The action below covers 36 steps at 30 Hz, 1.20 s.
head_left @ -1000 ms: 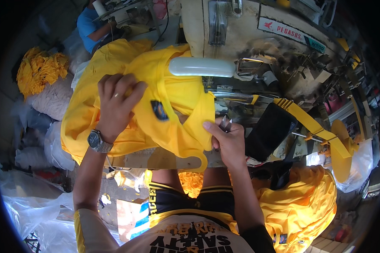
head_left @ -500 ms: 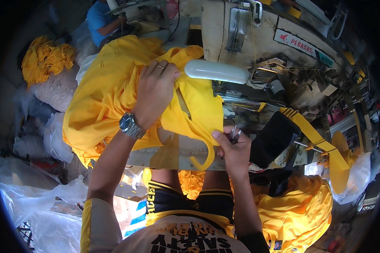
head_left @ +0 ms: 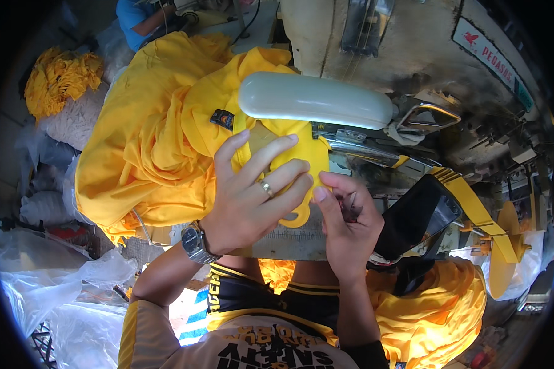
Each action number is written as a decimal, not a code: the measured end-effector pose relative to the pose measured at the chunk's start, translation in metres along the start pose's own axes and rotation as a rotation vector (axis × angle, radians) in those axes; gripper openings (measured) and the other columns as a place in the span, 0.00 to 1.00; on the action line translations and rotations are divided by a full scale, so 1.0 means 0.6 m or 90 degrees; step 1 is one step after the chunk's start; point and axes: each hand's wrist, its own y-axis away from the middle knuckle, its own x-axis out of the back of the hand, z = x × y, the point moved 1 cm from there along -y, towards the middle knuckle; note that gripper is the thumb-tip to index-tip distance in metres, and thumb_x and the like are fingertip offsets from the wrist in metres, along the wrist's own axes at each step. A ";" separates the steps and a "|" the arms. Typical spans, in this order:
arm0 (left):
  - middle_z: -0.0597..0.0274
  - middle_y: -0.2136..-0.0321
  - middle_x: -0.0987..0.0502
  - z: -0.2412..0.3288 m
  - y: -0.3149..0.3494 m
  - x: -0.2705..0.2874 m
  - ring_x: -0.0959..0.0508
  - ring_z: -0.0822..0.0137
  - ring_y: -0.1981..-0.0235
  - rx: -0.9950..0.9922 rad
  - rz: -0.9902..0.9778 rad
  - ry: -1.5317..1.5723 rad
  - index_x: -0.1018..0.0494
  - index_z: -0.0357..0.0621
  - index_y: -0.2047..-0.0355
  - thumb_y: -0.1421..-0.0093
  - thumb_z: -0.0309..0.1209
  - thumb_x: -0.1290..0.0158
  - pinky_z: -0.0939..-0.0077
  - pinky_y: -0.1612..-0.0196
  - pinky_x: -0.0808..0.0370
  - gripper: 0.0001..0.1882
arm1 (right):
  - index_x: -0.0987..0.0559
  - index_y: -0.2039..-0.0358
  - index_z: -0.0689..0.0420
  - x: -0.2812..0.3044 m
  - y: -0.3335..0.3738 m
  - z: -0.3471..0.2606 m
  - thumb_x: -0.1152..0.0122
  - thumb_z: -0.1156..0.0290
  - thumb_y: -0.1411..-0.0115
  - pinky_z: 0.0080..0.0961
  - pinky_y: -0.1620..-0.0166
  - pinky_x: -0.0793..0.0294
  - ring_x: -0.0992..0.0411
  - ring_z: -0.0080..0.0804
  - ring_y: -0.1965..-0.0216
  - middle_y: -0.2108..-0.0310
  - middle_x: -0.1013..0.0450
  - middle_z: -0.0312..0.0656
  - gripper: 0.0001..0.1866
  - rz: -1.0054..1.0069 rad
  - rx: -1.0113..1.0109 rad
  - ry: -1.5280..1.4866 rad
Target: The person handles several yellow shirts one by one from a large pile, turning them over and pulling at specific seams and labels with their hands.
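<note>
Yellow fabric (head_left: 148, 141) lies heaped on the sewing machine's worktable, with a small dark label (head_left: 222, 119) showing on it. My left hand (head_left: 255, 190), with a ring and a wristwatch, rests over the fabric's near part with fingers spread. Opposite it, my right hand (head_left: 354, 224) pinches the fabric's right edge between thumb and forefinger. Something small and dark sits in the right palm, too hidden to name. Just beyond the hands is the sewing machine (head_left: 412, 61), its long white rounded part (head_left: 314, 100) jutting over the fabric.
A yellow strip (head_left: 474, 206) runs from the machine to a yellow roll (head_left: 503, 249) at the right. A black phone-like slab (head_left: 415, 215) stands beside my right hand. More yellow cloth (head_left: 431, 307) hangs at lower right. Plastic bags (head_left: 74, 295) lie left; another person (head_left: 141, 24) sits far left.
My left hand has come down and right from the top of the fabric, fingers now spread. The label has come into sight. The machine appears larger and the view has shifted.
</note>
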 end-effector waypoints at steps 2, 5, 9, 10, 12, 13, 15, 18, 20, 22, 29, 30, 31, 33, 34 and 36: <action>0.73 0.55 0.22 -0.005 -0.012 0.004 0.28 0.61 0.45 -0.001 -0.015 -0.009 0.21 0.54 0.62 0.53 0.25 0.43 0.50 0.42 0.48 0.16 | 0.23 0.51 0.62 0.001 -0.007 0.004 0.41 0.81 0.40 0.13 0.67 0.29 0.28 0.15 0.72 0.71 0.22 0.39 0.15 -0.014 0.069 0.099; 0.72 0.56 0.23 -0.022 -0.031 0.003 0.27 0.61 0.47 0.001 -0.025 0.019 0.21 0.53 0.62 0.53 0.25 0.43 0.48 0.43 0.47 0.16 | 0.23 0.49 0.61 0.001 -0.015 0.010 0.40 0.78 0.40 0.12 0.74 0.33 0.34 0.12 0.78 0.74 0.24 0.35 0.17 -0.012 0.243 0.230; 0.66 0.56 0.23 -0.056 -0.042 -0.010 0.28 0.59 0.48 0.033 -0.045 0.121 0.20 0.50 0.63 0.53 0.21 0.46 0.44 0.39 0.51 0.17 | 0.28 0.44 0.62 -0.006 -0.008 -0.014 0.39 0.80 0.46 0.24 0.72 0.26 0.25 0.34 0.80 0.72 0.21 0.48 0.26 -0.101 0.184 0.324; 0.64 0.56 0.23 -0.066 -0.045 -0.015 0.28 0.59 0.48 0.043 -0.045 0.149 0.20 0.50 0.62 0.53 0.21 0.47 0.44 0.39 0.51 0.17 | 0.29 0.43 0.62 -0.008 -0.007 -0.016 0.39 0.81 0.47 0.25 0.71 0.26 0.25 0.36 0.80 0.72 0.21 0.48 0.28 -0.121 0.185 0.323; 0.59 0.55 0.22 -0.075 -0.052 -0.018 0.27 0.57 0.49 0.053 -0.048 0.154 0.20 0.49 0.62 0.52 0.20 0.48 0.42 0.38 0.52 0.17 | 0.35 0.39 0.63 -0.009 -0.005 -0.012 0.40 0.82 0.50 0.29 0.70 0.24 0.22 0.38 0.77 0.73 0.21 0.46 0.34 -0.165 0.180 0.300; 0.57 0.55 0.22 -0.079 -0.056 -0.020 0.27 0.56 0.49 0.058 -0.050 0.157 0.20 0.49 0.62 0.52 0.20 0.48 0.42 0.38 0.52 0.17 | 0.35 0.39 0.63 -0.011 -0.004 -0.015 0.40 0.82 0.50 0.29 0.70 0.24 0.22 0.39 0.76 0.73 0.21 0.47 0.34 -0.166 0.170 0.306; 0.55 0.55 0.22 -0.084 -0.060 -0.019 0.27 0.54 0.49 0.045 -0.058 0.109 0.20 0.48 0.62 0.52 0.20 0.49 0.44 0.38 0.49 0.18 | 0.35 0.39 0.62 -0.014 -0.002 -0.025 0.40 0.82 0.50 0.30 0.69 0.24 0.22 0.39 0.76 0.73 0.22 0.47 0.34 -0.167 0.151 0.317; 0.51 0.54 0.23 -0.090 -0.060 -0.031 0.28 0.51 0.48 0.132 0.006 0.287 0.21 0.45 0.60 0.50 0.21 0.49 0.54 0.38 0.44 0.16 | 0.35 0.39 0.63 -0.017 -0.009 -0.014 0.40 0.81 0.49 0.33 0.69 0.24 0.22 0.39 0.76 0.74 0.22 0.46 0.34 -0.167 0.198 0.345; 0.50 0.54 0.24 -0.103 -0.056 -0.036 0.30 0.50 0.47 0.206 0.020 0.363 0.21 0.42 0.60 0.48 0.23 0.48 0.61 0.39 0.41 0.15 | 0.36 0.38 0.61 -0.017 -0.016 -0.017 0.40 0.79 0.47 0.33 0.69 0.24 0.23 0.40 0.75 0.73 0.22 0.46 0.34 -0.198 0.202 0.402; 0.50 0.53 0.25 -0.109 -0.052 -0.040 0.31 0.50 0.46 0.272 0.042 0.438 0.21 0.40 0.60 0.46 0.25 0.48 0.65 0.40 0.39 0.13 | 0.35 0.39 0.59 -0.009 -0.018 -0.027 0.40 0.76 0.44 0.34 0.68 0.24 0.23 0.41 0.74 0.72 0.22 0.46 0.31 -0.231 0.208 0.414; 0.54 0.48 0.32 -0.096 0.000 -0.039 0.35 0.57 0.43 0.381 0.114 0.471 0.22 0.40 0.55 0.43 0.25 0.50 0.68 0.41 0.38 0.16 | 0.29 0.51 0.57 0.044 0.029 -0.069 0.44 0.67 0.37 0.38 0.65 0.25 0.24 0.47 0.68 0.65 0.25 0.48 0.16 -0.254 0.149 0.474; 0.54 0.48 0.32 -0.089 0.007 -0.037 0.35 0.57 0.43 0.367 0.124 0.457 0.22 0.40 0.54 0.43 0.25 0.51 0.69 0.41 0.38 0.16 | 0.28 0.53 0.58 0.049 0.035 -0.085 0.44 0.66 0.37 0.39 0.65 0.25 0.24 0.48 0.68 0.64 0.26 0.48 0.15 -0.237 0.104 0.540; 0.54 0.49 0.33 -0.083 0.012 -0.033 0.35 0.58 0.43 0.355 0.135 0.442 0.23 0.41 0.53 0.42 0.25 0.51 0.69 0.41 0.38 0.17 | 0.28 0.54 0.59 0.053 0.037 -0.088 0.44 0.66 0.37 0.39 0.65 0.26 0.24 0.47 0.68 0.65 0.26 0.47 0.14 -0.233 0.139 0.529; 0.51 0.56 0.28 -0.069 0.018 -0.013 0.28 0.57 0.50 0.353 0.115 0.365 0.24 0.40 0.51 0.42 0.23 0.51 0.69 0.48 0.32 0.18 | 0.27 0.57 0.60 0.058 0.038 -0.085 0.43 0.65 0.38 0.40 0.66 0.26 0.25 0.46 0.67 0.66 0.27 0.46 0.14 -0.227 0.209 0.504; 0.50 0.58 0.27 -0.059 0.018 0.005 0.27 0.57 0.53 0.390 0.079 0.363 0.25 0.40 0.51 0.42 0.22 0.51 0.70 0.50 0.31 0.18 | 0.28 0.59 0.60 0.053 0.034 -0.091 0.43 0.65 0.39 0.39 0.66 0.26 0.25 0.45 0.66 0.67 0.27 0.46 0.13 -0.206 0.234 0.547; 0.46 0.63 0.25 -0.040 0.037 0.036 0.23 0.55 0.60 0.378 0.039 0.274 0.25 0.39 0.51 0.42 0.19 0.51 0.70 0.56 0.28 0.17 | 0.28 0.63 0.60 0.024 0.009 -0.103 0.42 0.65 0.39 0.39 0.66 0.26 0.25 0.43 0.65 0.68 0.28 0.44 0.12 -0.168 0.287 0.623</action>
